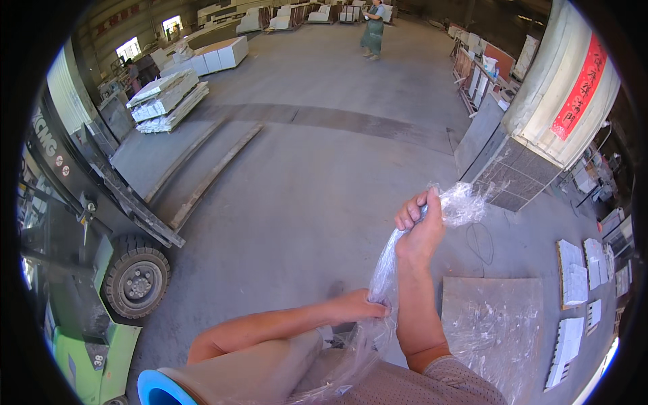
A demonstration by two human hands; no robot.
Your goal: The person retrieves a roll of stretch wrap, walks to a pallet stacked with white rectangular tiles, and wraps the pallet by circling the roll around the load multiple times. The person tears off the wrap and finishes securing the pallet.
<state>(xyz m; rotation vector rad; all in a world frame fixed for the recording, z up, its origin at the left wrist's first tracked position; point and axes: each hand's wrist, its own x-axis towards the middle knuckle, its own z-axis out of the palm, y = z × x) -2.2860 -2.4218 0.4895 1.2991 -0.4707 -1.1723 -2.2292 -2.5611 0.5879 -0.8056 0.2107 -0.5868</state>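
Clear plastic film (383, 266) is drawn into a twisted strand between my two hands. My right hand (423, 226) is raised and closed around its upper part, with a crumpled end (466, 204) sticking out beyond the fist. Lower and to the left, my left hand (361, 306) pinches the strand with its thumb toward the right. Below it the film spreads loosely over my front. A pale cylinder with a blue ring-shaped end (150, 390) lies under my left forearm, partly cut off by the lower edge.
A green forklift (101, 344) stands at the left, its long forks (216, 177) reaching forward. A tiled pillar (516, 172) rises at the right near a flat grey panel (491, 304). White slabs (572, 273) lie far right. Another person (373, 30) stands in the distance.
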